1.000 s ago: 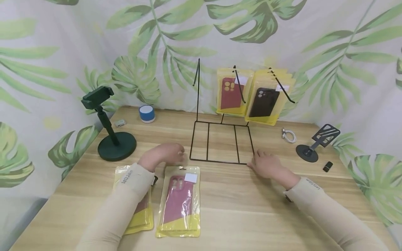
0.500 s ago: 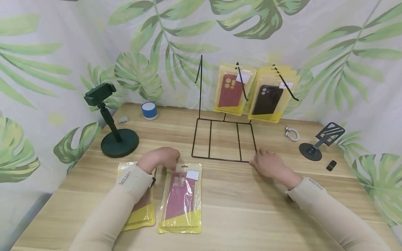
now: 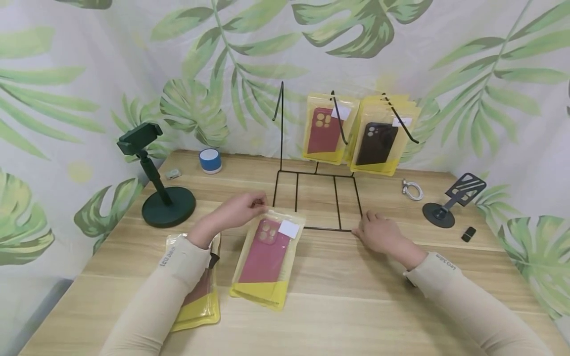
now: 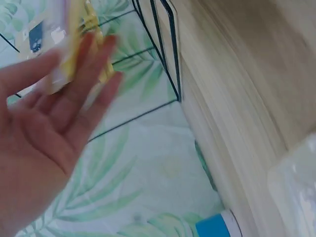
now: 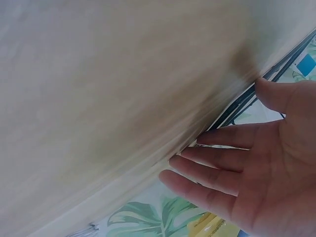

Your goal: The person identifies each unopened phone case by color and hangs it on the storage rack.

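Note:
My left hand [image 3: 238, 210] pinches the top edge of a packaged phone case [image 3: 264, 257], dark pink in a clear and yellow pouch with a white label. The pouch tilts up off the table, its top overlapping the front left of the black wire display rack [image 3: 329, 229]. In the left wrist view, thumb and fingers meet on the blurred pouch [image 4: 64, 44]. My right hand [image 3: 383, 235] touches the rack's front right corner, fingers extended along the tabletop in the right wrist view. Partly under my left forearm lies a second packaged phone case [image 3: 198, 309].
On the rack's hooks hang a red packaged case [image 3: 324, 131] and several pouches with a black case [image 3: 376, 143] in front; the left hook [image 3: 278, 101] is bare. Around stand a green phone holder [image 3: 166, 207], a blue speaker [image 3: 210, 161], a white cable [image 3: 413, 190] and a folding stand [image 3: 438, 215].
My left hand has taken hold of the right-hand pouch lying on the table and lifted its top, carrying it forward and slightly right. The right hand has stayed at the rack's corner.

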